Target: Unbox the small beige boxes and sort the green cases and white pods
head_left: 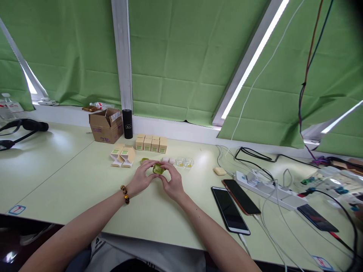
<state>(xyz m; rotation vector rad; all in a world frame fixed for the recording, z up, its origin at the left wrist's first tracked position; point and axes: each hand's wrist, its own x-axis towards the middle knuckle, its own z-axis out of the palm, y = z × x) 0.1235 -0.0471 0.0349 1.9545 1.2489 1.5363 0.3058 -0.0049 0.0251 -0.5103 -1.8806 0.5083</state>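
Note:
Between my two hands, just above the table, is a small green cup-like piece (158, 169). The fingers of my left hand (142, 176) grip its left side, and those of my right hand (172, 181) its right side. Another green piece (144, 160) lies just behind my left fingers, partly hidden. Beyond my right fingers are pale pink pieces (168, 160). To their right sit clear little cups (184, 162) with something yellow inside. Two opened kraft cartons (123, 156) with green labels lie to the left of my hands.
Several small closed kraft boxes (151, 144) stand in a row at the back, near a black cylinder (127, 124) and an open cardboard box (106, 125). On the right lie phones (230, 209), a power strip (269, 190) and loose cables. A beige block (219, 171) sits nearby.

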